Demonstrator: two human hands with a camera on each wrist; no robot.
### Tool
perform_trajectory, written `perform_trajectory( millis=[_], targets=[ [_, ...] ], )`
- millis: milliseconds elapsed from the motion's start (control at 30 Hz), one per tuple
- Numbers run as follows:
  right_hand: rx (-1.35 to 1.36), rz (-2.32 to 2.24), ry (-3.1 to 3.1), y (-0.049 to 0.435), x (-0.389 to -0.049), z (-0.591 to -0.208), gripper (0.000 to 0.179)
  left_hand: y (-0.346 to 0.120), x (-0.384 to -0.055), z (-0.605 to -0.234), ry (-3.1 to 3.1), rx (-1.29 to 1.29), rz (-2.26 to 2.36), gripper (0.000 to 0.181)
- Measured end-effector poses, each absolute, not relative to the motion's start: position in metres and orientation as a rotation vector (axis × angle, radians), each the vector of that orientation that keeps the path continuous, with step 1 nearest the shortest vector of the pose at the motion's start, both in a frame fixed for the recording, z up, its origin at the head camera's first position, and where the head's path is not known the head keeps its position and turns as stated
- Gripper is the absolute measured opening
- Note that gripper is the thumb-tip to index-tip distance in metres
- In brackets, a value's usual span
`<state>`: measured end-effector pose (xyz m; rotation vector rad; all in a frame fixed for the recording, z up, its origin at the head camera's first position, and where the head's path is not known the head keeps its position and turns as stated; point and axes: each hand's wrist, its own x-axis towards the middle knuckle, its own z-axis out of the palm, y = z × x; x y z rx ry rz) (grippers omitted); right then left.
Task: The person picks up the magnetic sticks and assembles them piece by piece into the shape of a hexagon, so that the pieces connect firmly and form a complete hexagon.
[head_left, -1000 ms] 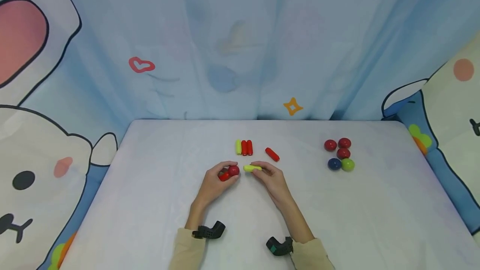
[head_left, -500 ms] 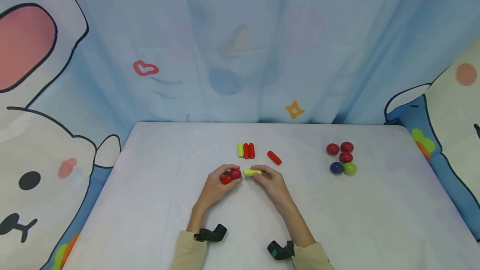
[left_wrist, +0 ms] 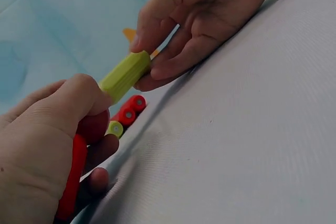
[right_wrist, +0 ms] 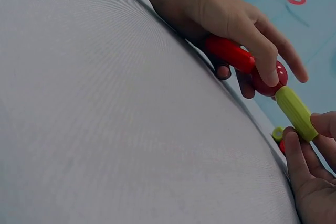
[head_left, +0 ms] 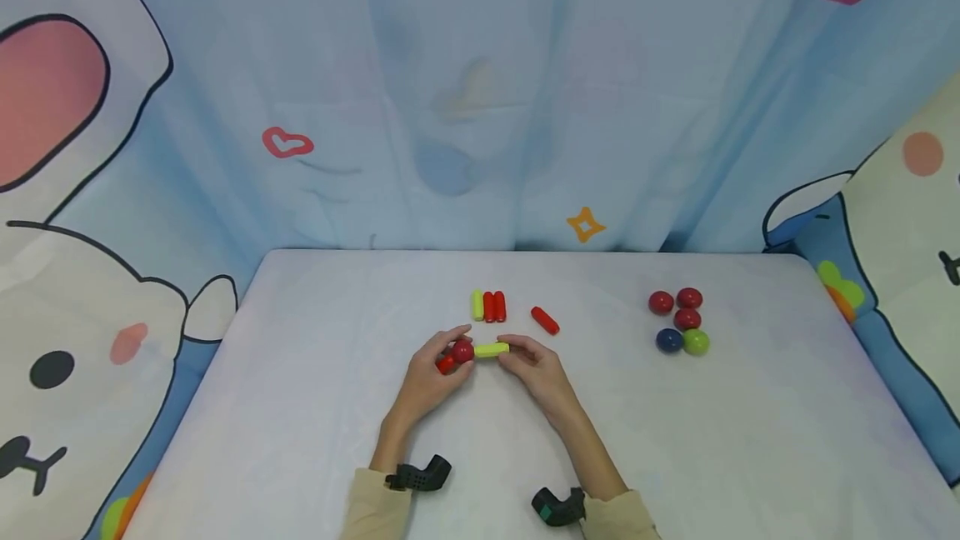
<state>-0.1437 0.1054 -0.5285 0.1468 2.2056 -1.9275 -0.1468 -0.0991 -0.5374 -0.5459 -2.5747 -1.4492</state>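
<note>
My left hand [head_left: 426,380] holds a dark red ball [head_left: 462,351] between thumb and fingers. A red rod [right_wrist: 229,53] extends from the ball back into that palm, partly covered by the hand. One end of a yellow-green rod [head_left: 491,350] meets the ball on its right side. My right hand [head_left: 547,380] pinches the other end of this rod between thumb and fingertips. Behind the hands lie a second yellow-green rod [head_left: 477,305] and two red rods [head_left: 495,307], side by side. Their ends show small grey discs in the left wrist view.
A single red rod [head_left: 545,320] lies slantwise behind my right hand. At the right of the white table [head_left: 750,423] sit several balls: red ones [head_left: 687,319], a blue ball [head_left: 669,340] and a green ball [head_left: 696,342]. A patterned blue curtain [head_left: 450,90] hangs behind.
The yellow-green rod has moved left from a gap away until it meets the red ball. My right fingers now sit nearer its right end. The loose pieces stay put.
</note>
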Motion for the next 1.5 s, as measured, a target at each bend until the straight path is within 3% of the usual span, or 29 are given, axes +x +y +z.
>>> perform_trajectory(
  millis=[300, 633, 867, 1500],
  targets=[
    [0.114, -1.928, 2.24, 0.1061, -0.1439, -0.5295, 0.029, -0.0977, -0.1449, -0.5374, -2.55, -0.533, -1.312, 0.033],
    [0.147, -1.944, 2.239, 0.1053, -0.1442, -0.5297, 0.028, -0.0972, -0.1479, -0.5374, -2.567, -0.593, -1.232, 0.035],
    [0.118, -1.926, 2.234, 0.1028, -0.1413, -0.5283, 0.028, -0.0984, -0.1458, -0.5378, -2.536, -0.64, -0.935, 0.036],
    [0.102, -1.894, 2.234, 0.1012, -0.142, -0.5267, 0.023, -0.101, -0.1468, -0.5399, -2.614, -0.563, -0.606, 0.03]
  ],
)
